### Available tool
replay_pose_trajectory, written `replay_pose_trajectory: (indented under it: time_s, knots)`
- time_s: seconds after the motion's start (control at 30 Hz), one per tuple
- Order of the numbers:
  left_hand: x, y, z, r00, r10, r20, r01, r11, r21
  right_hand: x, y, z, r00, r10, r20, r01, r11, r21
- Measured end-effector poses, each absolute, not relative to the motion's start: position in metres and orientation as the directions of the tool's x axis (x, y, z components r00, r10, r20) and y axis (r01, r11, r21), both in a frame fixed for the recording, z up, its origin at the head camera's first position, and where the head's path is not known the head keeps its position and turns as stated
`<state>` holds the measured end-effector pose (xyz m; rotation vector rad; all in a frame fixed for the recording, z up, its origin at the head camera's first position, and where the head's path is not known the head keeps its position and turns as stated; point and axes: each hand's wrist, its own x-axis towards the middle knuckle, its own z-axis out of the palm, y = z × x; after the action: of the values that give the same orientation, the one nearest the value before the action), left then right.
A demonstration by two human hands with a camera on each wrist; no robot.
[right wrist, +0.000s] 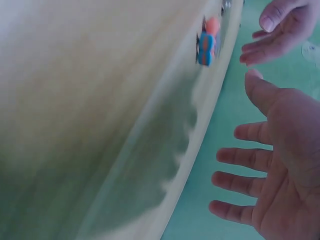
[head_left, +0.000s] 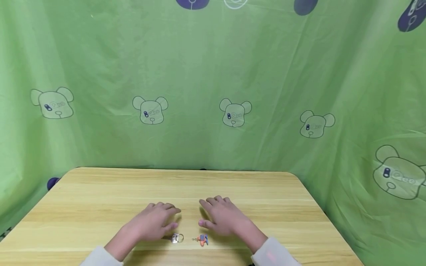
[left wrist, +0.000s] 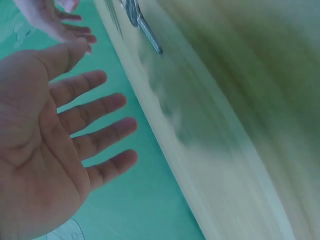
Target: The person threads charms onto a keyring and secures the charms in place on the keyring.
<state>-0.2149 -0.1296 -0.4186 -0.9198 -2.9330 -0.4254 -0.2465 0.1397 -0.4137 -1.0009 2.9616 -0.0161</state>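
Observation:
Both hands hover palm-down just above the wooden table (head_left: 100, 192), fingers spread and holding nothing. My left hand (head_left: 156, 220) is beside a small silver padlock (head_left: 177, 238) that lies on the table under its thumb side. My right hand (head_left: 219, 216) is just beyond a small orange and blue key charm (head_left: 201, 239). In the left wrist view the open left palm (left wrist: 55, 150) shows, with the blurred padlock (left wrist: 142, 22) at the top. In the right wrist view the open right palm (right wrist: 275, 175) shows, the charm (right wrist: 207, 42) above it and the left hand (right wrist: 280, 30) at upper right.
A green cloth with bear prints (head_left: 233, 92) hangs behind and around the table. The table's far edge (head_left: 186, 170) and rounded corners meet the cloth. A dark blue patch (head_left: 52, 182) shows at the left corner.

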Motion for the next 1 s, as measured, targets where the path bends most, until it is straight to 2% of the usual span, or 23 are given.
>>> replay_pose_trajectory:
  time_s: [0.27,0.4,0.57,0.73,1.0]
  knots:
    - [-0.204,-0.13,-0.421,-0.75,0.646,0.139,0.66,0.721,0.21,-0.233,0.133,-0.416,-0.729,-0.683,-0.051,-0.684,0.723,0.093]
    - [-0.204,-0.129,-0.43,-0.721,0.672,0.168,0.69,0.677,0.255,-0.229,0.132,-0.419,-0.688,-0.724,-0.046,-0.725,0.683,0.093]
    - [-0.203,-0.129,-0.443,-0.731,0.652,0.203,0.675,0.647,0.353,-0.228,0.131,-0.425,-0.613,-0.79,-0.016,-0.79,0.611,0.054]
    - [-0.203,-0.13,-0.451,-0.737,0.636,0.227,0.669,0.64,0.379,-0.227,0.129,-0.431,-0.549,-0.835,0.041,-0.834,0.55,0.04]
    - [-0.205,-0.131,-0.453,-0.729,0.64,0.243,0.676,0.619,0.399,-0.222,0.126,-0.44,-0.54,-0.834,0.118,-0.84,0.542,-0.009]
